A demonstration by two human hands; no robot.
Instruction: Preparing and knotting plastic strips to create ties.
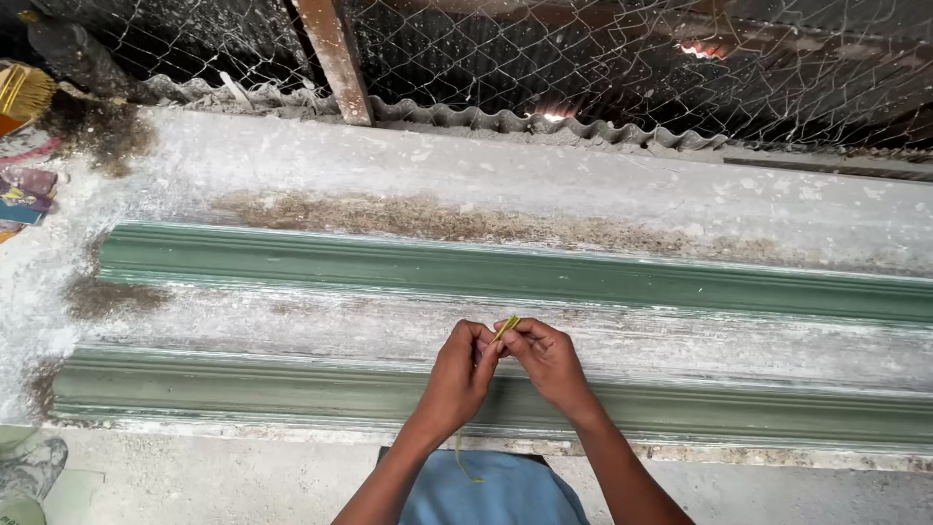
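Note:
My left hand (461, 374) and my right hand (546, 360) meet over the near green moulded strip (243, 387). Both pinch a thin yellow-green fibre strand (506, 326) between their fingertips. A loose end of the strand hangs down between my forearms toward my blue garment (496, 491). A second, far green moulded strip (389, 264) lies parallel behind my hands, with a white plaster-dusted band between the two.
A white, dusty concrete slab (583, 185) runs behind the strips, stained brown in patches. Wire mesh (583, 58) and corrugated sheet stand at the back, with a rusty post (335, 58). Coloured scraps lie at the far left (24, 190). A boot (29, 472) shows at bottom left.

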